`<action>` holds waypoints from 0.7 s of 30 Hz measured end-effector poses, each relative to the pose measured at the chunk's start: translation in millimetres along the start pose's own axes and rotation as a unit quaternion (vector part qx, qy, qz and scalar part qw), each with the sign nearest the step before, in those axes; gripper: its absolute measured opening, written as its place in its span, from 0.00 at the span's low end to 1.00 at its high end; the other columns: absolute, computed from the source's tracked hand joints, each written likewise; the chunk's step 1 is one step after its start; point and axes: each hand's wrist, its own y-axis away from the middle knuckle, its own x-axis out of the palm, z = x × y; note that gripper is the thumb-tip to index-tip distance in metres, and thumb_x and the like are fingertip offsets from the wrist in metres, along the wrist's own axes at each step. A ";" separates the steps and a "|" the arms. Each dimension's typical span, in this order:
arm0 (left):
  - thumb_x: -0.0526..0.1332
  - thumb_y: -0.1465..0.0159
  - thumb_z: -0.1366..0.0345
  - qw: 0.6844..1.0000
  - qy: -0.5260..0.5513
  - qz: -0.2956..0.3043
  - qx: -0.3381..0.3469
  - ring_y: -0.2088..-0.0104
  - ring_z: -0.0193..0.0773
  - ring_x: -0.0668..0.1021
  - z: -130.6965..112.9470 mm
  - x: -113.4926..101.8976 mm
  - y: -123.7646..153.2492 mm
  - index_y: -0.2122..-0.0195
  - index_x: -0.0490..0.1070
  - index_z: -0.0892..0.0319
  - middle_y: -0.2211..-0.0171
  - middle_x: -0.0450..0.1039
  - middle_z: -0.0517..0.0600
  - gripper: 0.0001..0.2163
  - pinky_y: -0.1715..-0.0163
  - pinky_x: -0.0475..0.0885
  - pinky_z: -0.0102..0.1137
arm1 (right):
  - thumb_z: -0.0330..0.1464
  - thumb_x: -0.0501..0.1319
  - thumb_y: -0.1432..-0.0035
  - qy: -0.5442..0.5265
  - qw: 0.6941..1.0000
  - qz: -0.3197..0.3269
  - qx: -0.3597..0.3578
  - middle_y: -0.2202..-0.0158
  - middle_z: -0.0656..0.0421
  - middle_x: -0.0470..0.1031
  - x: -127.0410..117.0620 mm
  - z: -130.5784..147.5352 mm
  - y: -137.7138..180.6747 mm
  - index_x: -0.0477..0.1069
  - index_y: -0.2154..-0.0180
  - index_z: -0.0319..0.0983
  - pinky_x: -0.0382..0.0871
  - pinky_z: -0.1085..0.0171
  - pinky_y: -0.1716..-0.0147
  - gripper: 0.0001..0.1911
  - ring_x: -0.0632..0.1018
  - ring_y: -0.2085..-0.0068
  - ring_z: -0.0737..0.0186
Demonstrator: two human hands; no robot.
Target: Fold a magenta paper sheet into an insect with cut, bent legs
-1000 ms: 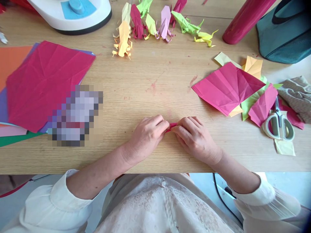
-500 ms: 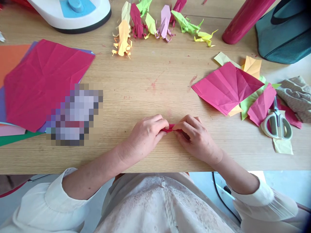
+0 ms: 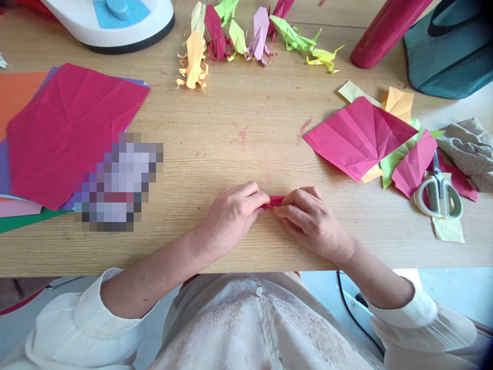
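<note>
A small, narrow piece of folded crimson paper (image 3: 275,201) is held low over the wooden table, between my two hands. My left hand (image 3: 235,211) pinches its left end with thumb and fingers. At the other end, the fingers of my right hand (image 3: 313,218) are closed on the paper. Only a short pleated stretch shows in the gap; both ends are hidden under my fingers.
Paper sheets topped by a creased crimson one (image 3: 73,123) lie left, beside a blurred-out object (image 3: 123,180). Several origami figures (image 3: 217,33) stand at the back near a white-and-blue appliance (image 3: 111,20). Paper scraps (image 3: 358,136) and scissors (image 3: 438,192) lie right, before a crimson cylinder (image 3: 385,31).
My right fingers have shifted slightly and pressed closer together on the paper, and a bit more of it shows between my hands. My left hand has hardly moved.
</note>
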 end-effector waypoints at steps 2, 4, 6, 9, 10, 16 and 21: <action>0.57 0.31 0.75 1.000 -0.010 -0.006 0.007 0.62 0.35 0.75 0.2 1.1 0.9 0.59 0.74 0.59 0.64 0.71 0.48 0.08 0.61 0.69 0.30 | 0.24 0.55 0.33 -0.001 1.000 -0.002 -0.006 0.65 0.55 0.75 -0.1 -0.2 1.1 0.75 0.57 0.39 0.65 0.56 0.59 0.11 0.75 0.63 0.59; 0.55 0.30 0.74 0.999 -0.023 -0.014 0.019 0.63 0.35 0.75 0.5 2.3 2.0 0.59 0.74 0.59 0.65 0.71 0.49 0.08 0.61 0.69 0.30 | 0.24 0.55 0.33 -0.002 1.000 -0.004 -0.009 0.64 0.55 0.75 0.1 -0.7 2.4 0.75 0.55 0.40 0.66 0.56 0.59 0.12 0.75 0.63 0.59; 0.54 0.29 0.73 0.998 -0.041 -0.020 0.032 0.63 0.35 0.75 1.1 3.5 3.5 0.59 0.75 0.59 0.66 0.71 0.49 0.09 0.61 0.69 0.30 | 0.24 0.55 0.32 -0.004 1.000 -0.006 -0.013 0.64 0.55 0.76 0.2 -1.0 3.6 0.76 0.53 0.40 0.66 0.56 0.59 0.13 0.75 0.63 0.59; 0.55 0.29 0.73 0.996 -0.068 -0.026 0.049 0.63 0.35 0.74 2.4 4.6 5.7 0.59 0.75 0.58 0.66 0.71 0.49 0.10 0.60 0.69 0.30 | 0.24 0.55 0.32 -0.007 1.000 -0.009 -0.016 0.64 0.55 0.77 -0.3 -0.5 4.8 0.76 0.53 0.41 0.66 0.55 0.58 0.14 0.76 0.63 0.59; 0.55 0.29 0.73 0.995 -0.076 -0.028 0.054 0.63 0.35 0.74 2.8 4.7 6.3 0.59 0.76 0.58 0.66 0.71 0.49 0.10 0.60 0.69 0.31 | 0.24 0.55 0.32 -0.007 1.000 -0.009 -0.017 0.63 0.55 0.77 -0.8 0.0 5.0 0.76 0.53 0.41 0.67 0.55 0.58 0.14 0.76 0.63 0.59; 0.53 0.29 0.74 0.989 -0.119 -0.038 0.079 0.64 0.35 0.72 4.6 5.0 8.5 0.61 0.76 0.58 0.67 0.70 0.48 0.12 0.60 0.69 0.31 | 0.24 0.55 0.32 0.004 0.999 -0.007 -0.035 0.62 0.54 0.78 -4.7 3.5 6.4 0.75 0.51 0.38 0.67 0.56 0.57 0.13 0.75 0.62 0.59; 0.52 0.28 0.74 0.983 -0.147 -0.042 0.097 0.65 0.35 0.72 5.0 6.1 9.1 0.63 0.76 0.59 0.67 0.71 0.49 0.14 0.61 0.69 0.31 | 0.26 0.56 0.32 0.012 1.000 0.010 -0.025 0.60 0.54 0.78 -5.4 5.0 8.6 0.74 0.50 0.40 0.66 0.56 0.57 0.12 0.76 0.60 0.58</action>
